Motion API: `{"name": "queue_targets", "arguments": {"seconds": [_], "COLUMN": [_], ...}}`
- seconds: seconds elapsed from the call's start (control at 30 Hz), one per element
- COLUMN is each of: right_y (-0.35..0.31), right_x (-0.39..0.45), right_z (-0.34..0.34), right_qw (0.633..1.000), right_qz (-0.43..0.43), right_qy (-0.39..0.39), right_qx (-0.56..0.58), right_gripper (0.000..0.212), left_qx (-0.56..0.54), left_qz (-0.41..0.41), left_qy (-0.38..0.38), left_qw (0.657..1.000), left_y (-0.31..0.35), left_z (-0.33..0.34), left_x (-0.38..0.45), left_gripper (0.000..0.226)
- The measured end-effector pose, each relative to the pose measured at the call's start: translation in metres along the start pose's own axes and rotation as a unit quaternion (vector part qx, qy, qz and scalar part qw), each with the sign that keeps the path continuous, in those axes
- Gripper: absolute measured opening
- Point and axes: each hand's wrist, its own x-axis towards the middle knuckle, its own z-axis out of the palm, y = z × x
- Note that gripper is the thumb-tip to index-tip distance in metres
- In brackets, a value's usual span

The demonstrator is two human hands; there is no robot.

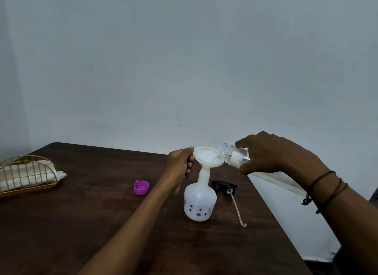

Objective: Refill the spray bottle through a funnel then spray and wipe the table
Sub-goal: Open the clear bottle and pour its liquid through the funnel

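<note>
A white spray bottle [200,203] with blue flower prints stands upright on the dark wooden table [81,223]. A white funnel [206,157] sits in its neck. My left hand [180,164] pinches the funnel's rim on the left side. My right hand [274,154] grips a clear bottle [229,153], tilted so that its open mouth lies over the funnel's right rim. The black spray head [223,185] with its white dip tube [237,209] lies on the table just right of the spray bottle.
A purple cap [141,187] lies open side up, left of the spray bottle. A gold wire basket [26,172] holding white cloths or napkins stands at the far left. The table's right edge [272,211] runs diagonally close to the spray head. A pale wall stands behind.
</note>
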Motion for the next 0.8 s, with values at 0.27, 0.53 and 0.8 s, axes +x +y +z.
{"name": "queue_targets", "arguments": {"seconds": [0.27, 0.53, 0.8], "right_y": [-0.0030, -0.0061, -0.0093], "right_x": [-0.0008, -0.0014, -0.0033], "right_z": [-0.0036, -0.0061, -0.0093], "right_qw": [1.000, 1.000, 0.999], "right_qz": [0.009, 0.016, 0.018], "right_qy": [-0.002, -0.004, -0.015], "right_qx": [-0.003, -0.013, -0.027], "right_gripper": [0.050, 0.053, 0.069], "left_qx": [-0.003, -0.005, 0.000], "left_qz": [0.001, -0.002, 0.000], "left_qy": [-0.002, -0.002, 0.001], "left_qw": [1.000, 1.000, 1.000], "left_y": [-0.0004, 0.0001, 0.0005], "left_z": [0.0002, 0.0005, 0.0000], "left_x": [-0.0008, -0.0008, -0.0012], "left_gripper": [0.038, 0.039, 0.039]}}
